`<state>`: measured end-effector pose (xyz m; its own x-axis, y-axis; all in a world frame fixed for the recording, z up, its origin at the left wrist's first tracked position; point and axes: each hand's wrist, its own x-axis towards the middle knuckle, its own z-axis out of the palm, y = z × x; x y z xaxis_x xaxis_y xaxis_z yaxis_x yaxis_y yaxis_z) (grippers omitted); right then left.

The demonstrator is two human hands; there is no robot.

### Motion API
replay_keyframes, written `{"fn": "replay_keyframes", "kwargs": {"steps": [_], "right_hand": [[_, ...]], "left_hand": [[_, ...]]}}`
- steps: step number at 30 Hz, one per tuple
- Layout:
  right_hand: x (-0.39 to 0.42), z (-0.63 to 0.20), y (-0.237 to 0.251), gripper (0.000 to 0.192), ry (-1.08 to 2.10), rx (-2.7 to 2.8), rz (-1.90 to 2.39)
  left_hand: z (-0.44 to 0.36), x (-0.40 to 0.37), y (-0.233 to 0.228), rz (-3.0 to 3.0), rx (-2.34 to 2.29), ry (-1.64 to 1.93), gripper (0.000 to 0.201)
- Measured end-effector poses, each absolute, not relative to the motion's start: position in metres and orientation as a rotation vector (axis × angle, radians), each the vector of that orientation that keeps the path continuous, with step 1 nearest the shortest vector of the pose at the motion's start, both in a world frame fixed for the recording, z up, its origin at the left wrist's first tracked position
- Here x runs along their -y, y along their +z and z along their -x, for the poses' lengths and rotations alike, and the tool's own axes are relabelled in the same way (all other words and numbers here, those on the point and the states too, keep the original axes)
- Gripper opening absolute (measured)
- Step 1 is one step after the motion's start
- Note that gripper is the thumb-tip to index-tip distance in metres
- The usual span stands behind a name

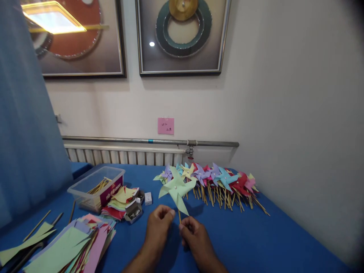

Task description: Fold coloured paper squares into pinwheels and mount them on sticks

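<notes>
Both hands sit close together near the front edge of a blue cloth-covered table (256,239). The right hand (196,237) pinches a thin wooden stick, w/ a pale green paper pinwheel (176,188) on top, 4 folded pointed blades & a small shiny pin at the centre. The left hand (157,227) is curled, fingertips just beside the stick; can't tell if it grips. Far right: a row of finished pinwheels (218,180), purple, red, teal, yellow, sticks fanned toward the near side. Left: a clear plastic box (95,185) holding sticks, a loose stack of coloured paper squares (74,246), a small open carton of metal pins (133,211).
</notes>
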<state>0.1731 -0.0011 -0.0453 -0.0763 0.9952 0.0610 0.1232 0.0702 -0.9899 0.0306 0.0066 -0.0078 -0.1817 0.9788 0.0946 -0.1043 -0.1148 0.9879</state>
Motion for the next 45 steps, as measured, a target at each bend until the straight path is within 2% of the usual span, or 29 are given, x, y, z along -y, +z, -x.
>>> {"fn": "replay_keyframes", "kwargs": {"steps": [13,22,40,45], "right_hand": [[0.010,-0.164,-0.039,0.033,1.152,1.431,1.122],[0.010,-0.165,-0.037,0.019,1.170,1.460,1.167],[0.008,-0.169,-0.036,0.022,1.158,1.420,1.186],[0.007,-0.169,-0.041,0.022,1.185,1.403,1.189]], "left_hand": [[-0.041,-0.001,-0.007,-1.246,-1.323,1.462,0.025],[-0.035,-0.004,-0.007,-1.292,-1.382,1.513,0.023],[-0.006,-0.013,0.005,-1.410,-1.596,1.580,0.018],[0.004,-0.015,0.011,-1.482,-1.621,1.717,0.017]]}}
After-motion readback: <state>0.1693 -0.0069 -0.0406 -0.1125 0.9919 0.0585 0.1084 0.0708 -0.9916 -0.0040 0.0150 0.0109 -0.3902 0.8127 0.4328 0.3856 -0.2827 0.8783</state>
